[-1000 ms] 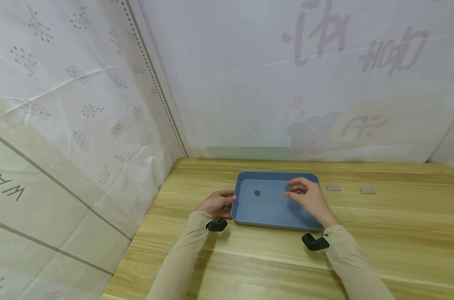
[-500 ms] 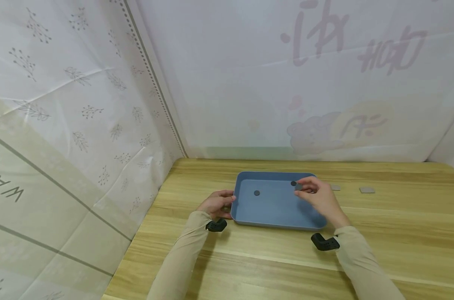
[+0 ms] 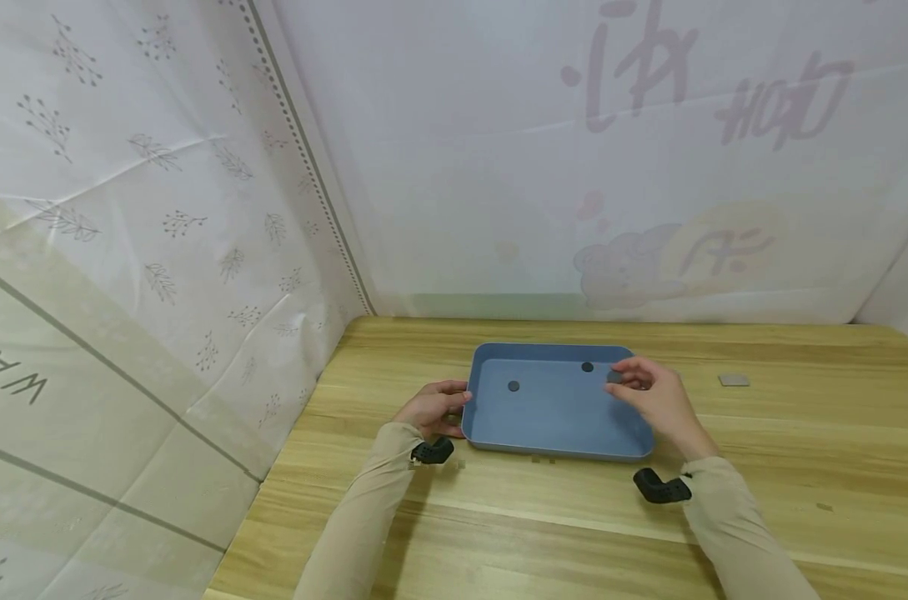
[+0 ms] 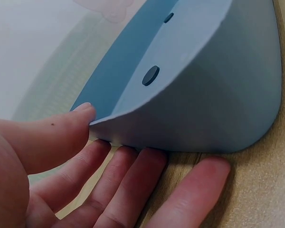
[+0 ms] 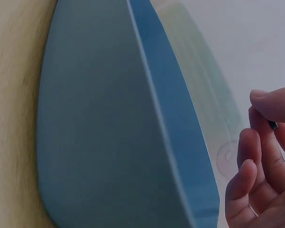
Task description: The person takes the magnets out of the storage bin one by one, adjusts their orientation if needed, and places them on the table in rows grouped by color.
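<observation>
A shallow blue rectangular tray [image 3: 554, 448] stands on the wooden table. My left hand [image 3: 434, 408] holds its left end; in the left wrist view the thumb lies at the rim and the fingertips meet the outer wall [image 4: 213, 109]. On the tray floor lie two small dark round discs, a left disc [image 3: 514, 386] and a right disc [image 3: 587, 367] near the back wall. Over the tray's right end my right hand [image 3: 652, 396] pinches another dark disc [image 3: 614, 377] between thumb and forefinger. Only its dark edge shows in the right wrist view.
To the right of the tray a flat grey rectangular piece [image 3: 734, 380] lies on the table [image 3: 799, 450]. A pale printed curtain [image 3: 484, 208] hangs behind the table, another along the left side.
My right hand has moved right across the tray with a disc pinched. The right disc has come into view on the tray floor. A second grey rectangular piece is now hidden behind that hand.
</observation>
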Demonstrator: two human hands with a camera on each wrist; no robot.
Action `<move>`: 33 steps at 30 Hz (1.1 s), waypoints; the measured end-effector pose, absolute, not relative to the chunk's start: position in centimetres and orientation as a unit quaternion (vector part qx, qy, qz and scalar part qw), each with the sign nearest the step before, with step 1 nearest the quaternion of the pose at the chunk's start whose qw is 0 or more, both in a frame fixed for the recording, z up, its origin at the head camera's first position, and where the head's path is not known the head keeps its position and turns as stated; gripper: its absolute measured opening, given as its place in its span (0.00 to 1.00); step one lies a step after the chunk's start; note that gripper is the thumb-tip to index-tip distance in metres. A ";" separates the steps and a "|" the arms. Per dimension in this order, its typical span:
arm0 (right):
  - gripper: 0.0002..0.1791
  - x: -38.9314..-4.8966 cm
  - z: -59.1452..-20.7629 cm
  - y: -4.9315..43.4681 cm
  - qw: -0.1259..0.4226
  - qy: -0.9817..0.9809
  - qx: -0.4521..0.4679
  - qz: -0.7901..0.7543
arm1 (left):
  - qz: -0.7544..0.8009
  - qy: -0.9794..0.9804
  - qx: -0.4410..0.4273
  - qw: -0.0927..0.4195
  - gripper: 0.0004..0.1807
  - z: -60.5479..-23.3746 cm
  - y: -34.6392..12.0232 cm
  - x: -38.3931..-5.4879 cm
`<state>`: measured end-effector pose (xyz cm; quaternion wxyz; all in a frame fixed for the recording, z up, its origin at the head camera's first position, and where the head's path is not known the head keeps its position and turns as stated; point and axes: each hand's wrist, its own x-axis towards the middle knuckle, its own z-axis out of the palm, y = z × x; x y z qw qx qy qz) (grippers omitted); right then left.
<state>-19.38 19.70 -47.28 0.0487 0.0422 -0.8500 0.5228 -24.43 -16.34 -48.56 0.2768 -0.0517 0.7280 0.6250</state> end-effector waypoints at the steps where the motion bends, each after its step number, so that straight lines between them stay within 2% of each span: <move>1: 0.22 -19.3 -47.3 19.8 0.049 -0.851 0.042 0.522 | 0.625 0.728 -0.051 0.277 0.26 -48.6 -16.3 -24.4; 22: 0.24 -18.7 -48.6 22.9 0.090 -0.866 0.014 0.492 | 0.631 0.724 -0.061 0.274 0.26 -48.5 -16.2 -24.5; 33: 0.24 -18.2 -48.5 24.5 0.092 -0.871 -0.011 0.483 | 0.630 0.725 -0.057 0.274 0.27 -48.6 -16.2 -24.5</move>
